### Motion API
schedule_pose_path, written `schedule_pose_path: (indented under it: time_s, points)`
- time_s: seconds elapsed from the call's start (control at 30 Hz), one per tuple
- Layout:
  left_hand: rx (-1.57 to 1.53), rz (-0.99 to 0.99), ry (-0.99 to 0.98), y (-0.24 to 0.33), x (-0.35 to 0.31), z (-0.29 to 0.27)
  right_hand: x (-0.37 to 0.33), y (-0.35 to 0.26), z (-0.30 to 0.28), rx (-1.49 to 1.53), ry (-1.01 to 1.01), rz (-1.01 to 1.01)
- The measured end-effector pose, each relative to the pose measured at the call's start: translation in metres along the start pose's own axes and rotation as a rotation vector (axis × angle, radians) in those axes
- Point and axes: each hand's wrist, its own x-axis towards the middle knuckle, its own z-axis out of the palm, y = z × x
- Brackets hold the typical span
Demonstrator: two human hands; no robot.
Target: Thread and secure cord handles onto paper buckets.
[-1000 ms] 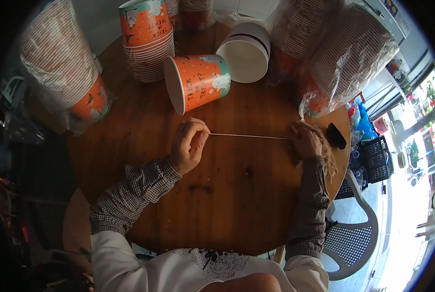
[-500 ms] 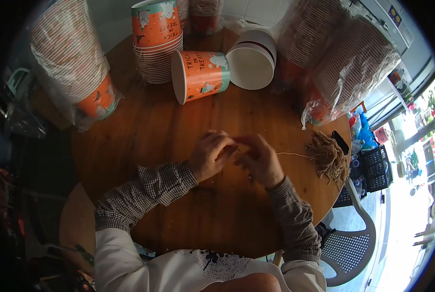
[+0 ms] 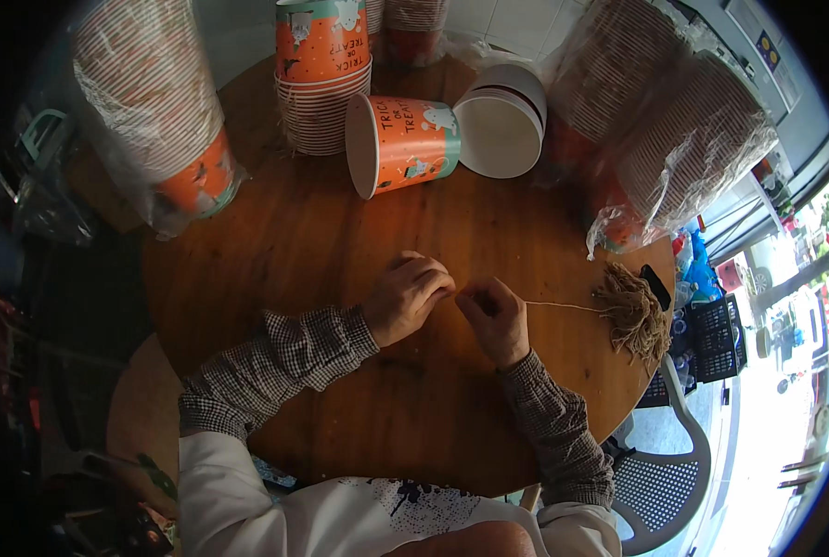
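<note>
My left hand (image 3: 409, 295) and my right hand (image 3: 496, 320) face each other above the middle of the round wooden table (image 3: 359, 418), fingertips a small gap apart. Thumb and fingers of the right hand pinch a thin tan string (image 3: 565, 305), which runs rightward to a loose bundle of string (image 3: 631, 314) near the table's right edge. The left hand's fingers are also pinched together; whatever lies between them is too small to make out. Beyond the hands, an orange and green paper bucket (image 3: 405, 147) lies on its side.
White-lined paper buckets (image 3: 498, 135) lie beside the orange one. A bucket stack (image 3: 323, 102) stands behind; plastic-wrapped stacks rise at left (image 3: 150, 102) and right (image 3: 693, 153). A dark flat object (image 3: 655, 286) touches the string bundle. A grey chair (image 3: 667, 483) stands at right.
The right hand has turned and moved slightly down, and its fingers are now closed in a pinch. The fingertips have drawn apart. The whole view has shifted a little.
</note>
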Motion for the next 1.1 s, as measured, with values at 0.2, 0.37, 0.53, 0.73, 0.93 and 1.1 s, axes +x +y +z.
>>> schedule_pose_path:
  time_s: [0.2,0.37,0.53,0.73,0.93,1.1]
  points:
    - [0.027,0.000,-0.040,-0.002,-0.002,0.002,-0.002,0.005,-0.001,0.049,-0.014,0.049]
    - [0.057,0.041,-0.034,-0.003,-0.002,0.002,-0.003,0.000,-0.002,0.025,-0.016,0.062]
    - [0.075,0.059,-0.025,-0.005,-0.001,0.003,-0.002,0.007,-0.002,0.080,-0.044,0.078]
    - [0.168,0.103,-0.059,-0.009,-0.002,0.003,-0.002,0.013,-0.001,0.038,-0.059,0.115]
    - [0.224,0.143,-0.083,-0.013,-0.003,0.002,-0.004,0.008,0.001,0.012,-0.046,0.073]
    - [0.202,0.121,-0.100,-0.012,-0.003,0.000,-0.004,0.004,0.001,-0.100,-0.021,-0.057]
